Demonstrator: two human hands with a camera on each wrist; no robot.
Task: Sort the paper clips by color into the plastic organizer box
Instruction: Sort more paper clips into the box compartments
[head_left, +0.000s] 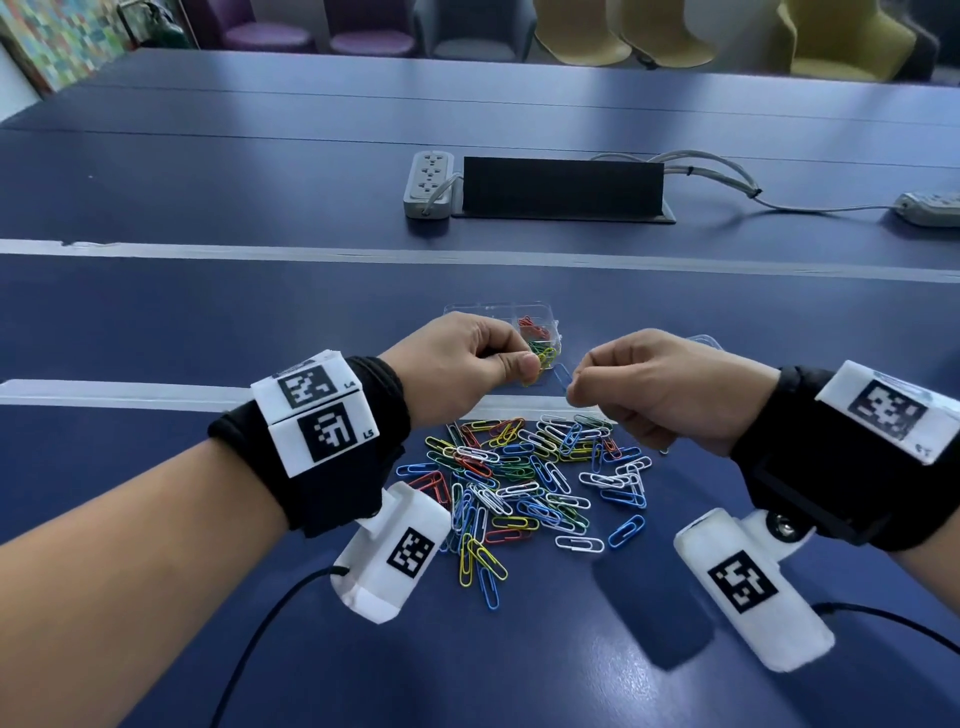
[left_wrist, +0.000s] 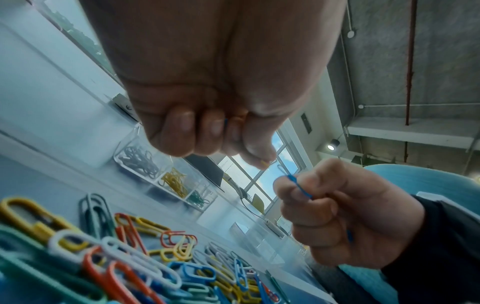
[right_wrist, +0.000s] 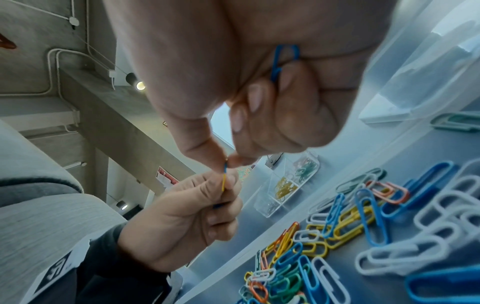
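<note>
- The plastic organizer box (head_left: 540, 325) sits on the blue table (head_left: 208, 322) just beyond the hands, and several of its compartments already hold sorted clips: a dark batch, a yellow batch and a green batch show in the left wrist view, and a red batch in the head view.
- Most of the work looks to be left: a large mixed pile of paper clips (head_left: 524, 488) in blue, white, yellow, green and red lies on the table, near the box and under the raised hands.
- The left hand (head_left: 457, 371) is held above the far edge of the pile, fingers curled, thumb and forefinger pinching a yellow clip (left_wrist: 265, 163); a sliver of blue also shows among its curled fingers.
- The right hand (head_left: 660, 389) is level with it and close beside it, fingers curled, thumb and forefinger clamped on a blue clip (left_wrist: 298, 186), with another blue clip (right_wrist: 283, 61) tucked against its palm.
- The two pinched clips meet tip to tip between the hands, so they are probably being pulled apart before each goes to its compartment.
</note>
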